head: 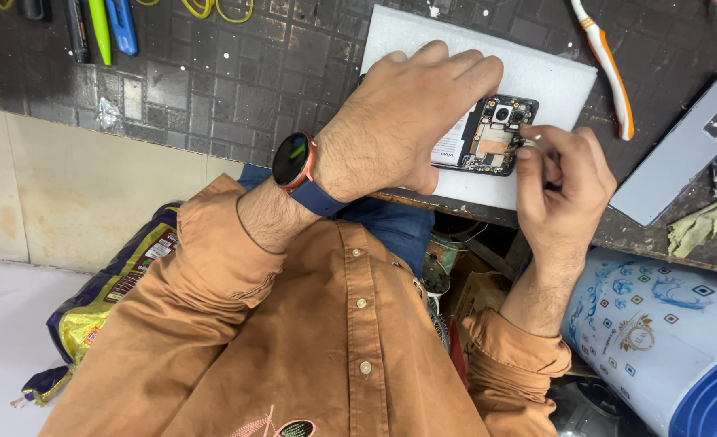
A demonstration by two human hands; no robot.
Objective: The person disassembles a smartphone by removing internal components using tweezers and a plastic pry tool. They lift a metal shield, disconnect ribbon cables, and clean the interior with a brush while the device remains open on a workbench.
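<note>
My left hand [399, 113] lies flat on the opened phone [488, 136], pinning it to the white foam pad [536, 81]. My right hand [561, 182] pinches a small tool at the phone's edge, near the camera end.

Opened phone [488, 133]: lies on foam sheet [536, 81], which rests on the worktop [237, 81] near its front edge. Left hand [399, 113]: laid flat over the phone's left part. Right hand [561, 174]: at the phone's right edge, fingers [530, 154] touching it. Toothbrush [605, 65]: on the worktop, just right of the sheet. Phone back cover [682, 150]: further right, well apart from the sheet. Pens and markers [99, 28]: far left, at the worktop's back. Bag [108, 299]: on the floor, below the worktop, left of the person. Drum [658, 340]: below the worktop's edge, right of the right forearm.
</note>
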